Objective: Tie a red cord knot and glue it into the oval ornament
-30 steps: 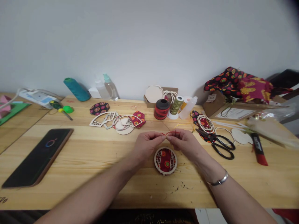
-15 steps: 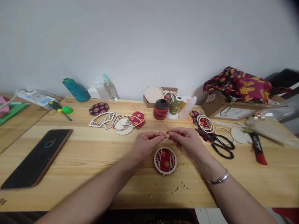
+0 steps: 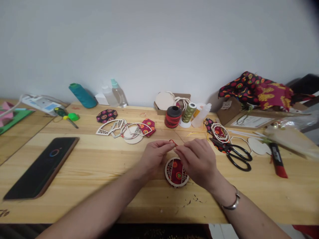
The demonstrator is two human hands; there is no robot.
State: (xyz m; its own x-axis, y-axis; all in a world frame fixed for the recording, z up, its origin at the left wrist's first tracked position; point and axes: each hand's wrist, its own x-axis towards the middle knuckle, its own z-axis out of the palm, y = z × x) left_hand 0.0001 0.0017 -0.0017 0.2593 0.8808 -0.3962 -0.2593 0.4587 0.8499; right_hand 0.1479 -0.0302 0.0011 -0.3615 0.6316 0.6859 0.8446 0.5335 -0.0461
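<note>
A thin red cord (image 3: 171, 141) runs between my fingertips above the table. My left hand (image 3: 157, 153) pinches it between thumb and forefinger. Close beside it, my right hand (image 3: 198, 161) is closed on the same cord with its back turned to me, so the exact grip is partly hidden. Just below the hands lies a round wooden frame (image 3: 171, 182) with lattice sides over patterned dark red fabric. My right hand covers its upper right edge from view.
Black-handled scissors (image 3: 239, 157) lie to the right, near a red-tipped black tube (image 3: 277, 161). Behind the hands stand a red thread spool (image 3: 172, 118) and a green one (image 3: 188, 113). Wooden cut-outs (image 3: 132, 134) lie left of centre, a phone (image 3: 42, 167) at far left.
My right hand has turned over, its back now facing me, and has come down over the round frame's upper right. My left hand keeps its pinch in nearly the same place.
</note>
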